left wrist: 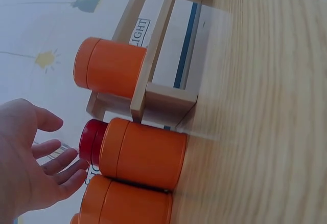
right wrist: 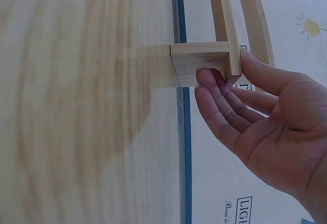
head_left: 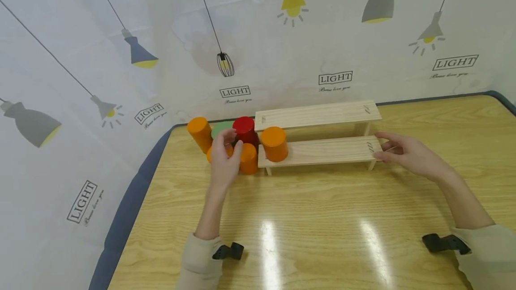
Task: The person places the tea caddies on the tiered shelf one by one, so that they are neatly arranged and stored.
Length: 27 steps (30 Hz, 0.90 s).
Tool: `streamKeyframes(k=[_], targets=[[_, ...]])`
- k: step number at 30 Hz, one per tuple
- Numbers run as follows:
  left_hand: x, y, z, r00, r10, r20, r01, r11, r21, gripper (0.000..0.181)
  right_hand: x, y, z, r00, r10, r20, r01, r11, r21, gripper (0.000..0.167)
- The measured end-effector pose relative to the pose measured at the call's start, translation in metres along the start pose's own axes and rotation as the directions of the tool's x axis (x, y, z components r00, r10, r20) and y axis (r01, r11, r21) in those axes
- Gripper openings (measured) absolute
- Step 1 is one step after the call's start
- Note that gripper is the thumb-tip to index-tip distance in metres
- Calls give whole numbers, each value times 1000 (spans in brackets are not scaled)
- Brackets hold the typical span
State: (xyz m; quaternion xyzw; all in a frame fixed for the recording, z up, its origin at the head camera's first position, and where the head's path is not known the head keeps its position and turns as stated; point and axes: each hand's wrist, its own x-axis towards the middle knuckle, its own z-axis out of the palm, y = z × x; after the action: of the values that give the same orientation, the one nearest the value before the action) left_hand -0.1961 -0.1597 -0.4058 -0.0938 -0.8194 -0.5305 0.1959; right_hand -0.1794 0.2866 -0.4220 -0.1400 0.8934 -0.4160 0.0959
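My right hand (head_left: 411,153) grips the right end of a two-tier wooden shelf (head_left: 330,150). In the right wrist view the thumb lies over the board's edge while curled fingers (right wrist: 219,98) reach beneath it. An orange canister (head_left: 275,144) stands upright at the left end of the lower tier. Left of the shelf, my left hand (head_left: 225,162) hovers over grouped canisters with nothing in its grasp, fingers loosely bent. Nearest to it are an orange canister (head_left: 249,159) and a red canister (head_left: 244,125); the left wrist view shows a gap between fingers and canisters.
A green-topped canister (head_left: 221,128) and a taller orange canister (head_left: 199,131) stand behind the left hand, partly hidden. The wood-grain table (head_left: 314,218) has a dark blue edge (head_left: 133,196). A pale curtain (head_left: 274,53) printed with lamps hangs behind.
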Motion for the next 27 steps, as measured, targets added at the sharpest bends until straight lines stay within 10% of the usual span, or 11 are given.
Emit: streamKeyframes(k=[27], targets=[[7, -28, -31, 992, -125, -2, 124, 982, 141, 47, -1, -1, 1, 1000, -1, -7, 1, 1000, -2, 69]])
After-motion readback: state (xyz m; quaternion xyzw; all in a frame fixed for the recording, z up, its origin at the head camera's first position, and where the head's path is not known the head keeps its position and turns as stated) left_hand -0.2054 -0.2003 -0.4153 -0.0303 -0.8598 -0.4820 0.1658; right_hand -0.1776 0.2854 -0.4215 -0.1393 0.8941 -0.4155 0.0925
